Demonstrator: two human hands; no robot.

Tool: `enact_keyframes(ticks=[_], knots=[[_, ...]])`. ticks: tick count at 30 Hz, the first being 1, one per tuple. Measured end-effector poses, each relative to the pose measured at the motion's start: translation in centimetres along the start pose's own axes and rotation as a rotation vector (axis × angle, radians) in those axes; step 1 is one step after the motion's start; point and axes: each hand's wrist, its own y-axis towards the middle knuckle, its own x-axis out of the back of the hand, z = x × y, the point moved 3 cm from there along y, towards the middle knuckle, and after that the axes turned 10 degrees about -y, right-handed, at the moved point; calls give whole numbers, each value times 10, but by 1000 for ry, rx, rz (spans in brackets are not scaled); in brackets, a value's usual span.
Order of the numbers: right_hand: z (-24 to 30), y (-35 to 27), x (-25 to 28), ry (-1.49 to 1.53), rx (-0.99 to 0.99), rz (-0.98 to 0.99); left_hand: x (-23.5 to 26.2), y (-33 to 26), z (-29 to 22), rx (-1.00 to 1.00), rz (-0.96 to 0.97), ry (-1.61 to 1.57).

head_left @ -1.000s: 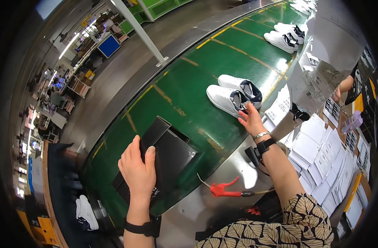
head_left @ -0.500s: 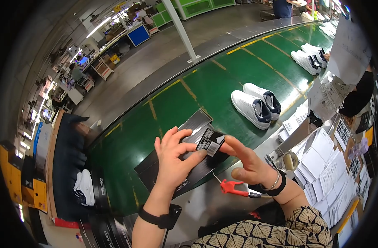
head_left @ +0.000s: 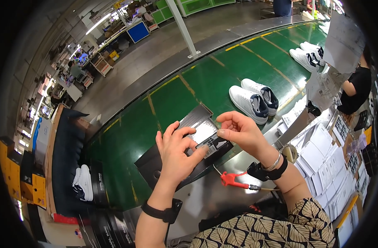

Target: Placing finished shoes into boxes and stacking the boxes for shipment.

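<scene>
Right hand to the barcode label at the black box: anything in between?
Nothing visible. The right hand has its thumb close beside the barcode label. The left hand is at the label's other side, out of that path.

Green belt [head_left: 213,78] — black box [head_left: 149,163], white sneakers [head_left: 244,99]

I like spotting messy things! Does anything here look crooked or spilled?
The loose white paper sheets right of the silver metal worktop look askew, fanned unevenly with edges overlapping. I see nothing spilled.
</scene>
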Motion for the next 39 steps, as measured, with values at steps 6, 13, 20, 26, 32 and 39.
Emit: enact_keyframes(ticks=[6, 13, 20, 26, 32, 39], knots=[[2, 5, -1, -217, -20, -25, 4, -3, 4, -62, 20, 55], [13, 6, -9, -513, 102, -38, 11, -5, 7, -80, 70, 79], [12, 5, -17, -615, 201, -35, 14, -8, 10, -76, 84, 93], [19, -8, -29, -803, 509, -193, 14, -11, 8, -118, 63, 171], [2, -12, -33, -764, 370, -216, 16, -19, 15, -101, 18, 117], [2, -25, -50, -722, 540, -185, 21, -28, 25, -168, -138, 233]])
